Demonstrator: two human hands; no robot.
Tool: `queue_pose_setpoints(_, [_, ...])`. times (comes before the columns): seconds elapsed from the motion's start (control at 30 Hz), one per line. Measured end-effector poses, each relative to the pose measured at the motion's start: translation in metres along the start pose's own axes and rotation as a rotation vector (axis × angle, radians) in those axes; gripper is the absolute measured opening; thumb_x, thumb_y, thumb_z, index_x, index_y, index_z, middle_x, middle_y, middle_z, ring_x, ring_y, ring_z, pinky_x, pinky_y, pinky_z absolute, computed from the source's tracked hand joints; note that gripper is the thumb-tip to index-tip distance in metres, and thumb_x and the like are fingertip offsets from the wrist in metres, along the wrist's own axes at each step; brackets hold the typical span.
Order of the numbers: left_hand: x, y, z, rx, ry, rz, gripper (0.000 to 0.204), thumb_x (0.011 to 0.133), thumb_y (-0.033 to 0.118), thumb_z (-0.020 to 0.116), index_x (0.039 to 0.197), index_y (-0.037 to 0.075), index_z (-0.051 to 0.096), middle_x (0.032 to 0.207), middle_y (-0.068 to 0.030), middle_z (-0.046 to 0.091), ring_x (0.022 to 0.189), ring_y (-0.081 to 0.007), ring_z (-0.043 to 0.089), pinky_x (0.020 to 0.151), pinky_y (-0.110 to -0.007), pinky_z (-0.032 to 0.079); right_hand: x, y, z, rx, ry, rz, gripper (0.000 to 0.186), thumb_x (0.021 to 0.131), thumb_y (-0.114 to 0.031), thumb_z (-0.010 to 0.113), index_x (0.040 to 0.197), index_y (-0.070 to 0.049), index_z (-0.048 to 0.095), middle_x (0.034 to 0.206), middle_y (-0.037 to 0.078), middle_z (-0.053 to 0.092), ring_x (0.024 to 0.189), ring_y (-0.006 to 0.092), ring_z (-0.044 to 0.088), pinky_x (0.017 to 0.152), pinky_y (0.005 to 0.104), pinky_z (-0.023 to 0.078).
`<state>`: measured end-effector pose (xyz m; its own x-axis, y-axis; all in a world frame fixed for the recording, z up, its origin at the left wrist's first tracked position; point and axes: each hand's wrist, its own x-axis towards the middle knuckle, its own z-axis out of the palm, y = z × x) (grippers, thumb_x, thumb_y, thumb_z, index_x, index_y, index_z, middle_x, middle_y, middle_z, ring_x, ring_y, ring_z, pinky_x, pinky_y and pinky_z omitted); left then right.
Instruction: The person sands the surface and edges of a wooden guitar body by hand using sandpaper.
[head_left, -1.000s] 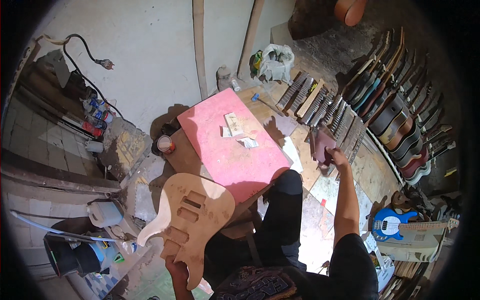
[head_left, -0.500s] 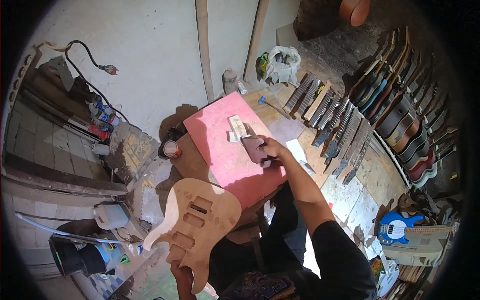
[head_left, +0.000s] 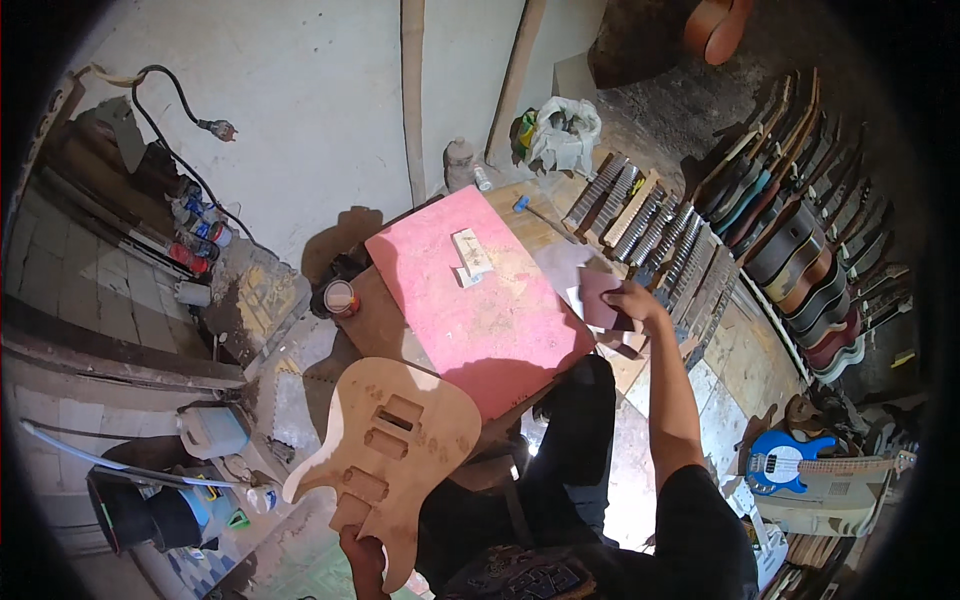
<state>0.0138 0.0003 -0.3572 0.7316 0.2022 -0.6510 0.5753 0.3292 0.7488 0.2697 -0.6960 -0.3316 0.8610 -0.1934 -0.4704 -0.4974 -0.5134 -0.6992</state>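
Observation:
An unfinished wooden electric guitar body [head_left: 440, 425] with routed cavities rests tilted across my lap. My left hand [head_left: 364, 552] grips it at its lower end, near the neck pocket; some fingers are hidden behind the wood. My right hand [head_left: 636, 303] pinches a piece of brownish-red sandpaper [head_left: 598, 296] beyond the right edge of a pink board [head_left: 450, 330]. On that board lies a pale rectangular block [head_left: 470, 252], with a small light piece against its near end.
Guitar necks [head_left: 640, 222] lie in a row at the right, with several guitar bodies [head_left: 800, 260] racked behind them. A blue bass guitar [head_left: 790, 462] is at the far right. A small can [head_left: 341, 298] stands left of the board; a hammer [head_left: 545, 218] lies beyond it.
My right hand has moved right with the sandpaper, off the pink board toward the guitar necks. The guitar body and my left hand have stayed nearly in place.

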Motion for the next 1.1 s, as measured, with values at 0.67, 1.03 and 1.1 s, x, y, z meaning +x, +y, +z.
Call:
queue_pose_setpoints(0.67, [0.000, 0.019, 0.029, 0.002, -0.064, -0.027, 0.051, 0.084, 0.026, 0.049, 0.129, 0.003, 0.057, 0.129, -0.0153, 0.062, 0.122, -0.0350, 0.059, 0.108, -0.048, 0.043, 0.132, -0.086, 0.242, -0.024, 0.077, -0.633, 0.061, 0.083, -0.024, 0.077, 0.140, -0.006, 0.059, 0.132, 0.025, 0.062, 0.123, 0.0385, 0.059, 0.107, 0.0417, 0.047])
queue_pose_setpoints(1.03, [-0.009, 0.020, 0.026, 0.115, -0.030, 0.104, 0.051, 0.086, 0.024, 0.048, 0.131, 0.001, 0.056, 0.131, -0.0159, 0.062, 0.122, -0.0343, 0.059, 0.107, -0.048, 0.045, 0.045, -0.088, 0.194, 0.365, -0.090, -0.248, 0.056, 0.088, -0.028, 0.073, 0.140, -0.009, 0.061, 0.111, 0.016, 0.074, 0.098, 0.0268, 0.069, 0.090, 0.0399, 0.053])
queue_pose_setpoints(1.1, [-0.017, 0.033, 0.039, 0.032, -0.034, 0.121, 0.053, 0.085, 0.025, 0.049, 0.132, 0.001, 0.056, 0.133, -0.0160, 0.061, 0.123, -0.0345, 0.059, 0.108, -0.049, 0.045, 0.009, -0.081, 0.157, 0.430, -0.058, -0.219, 0.029, 0.093, -0.021, 0.071, 0.118, -0.007, 0.075, 0.092, 0.004, 0.072, 0.079, 0.0092, 0.061, 0.071, 0.0291, 0.050])
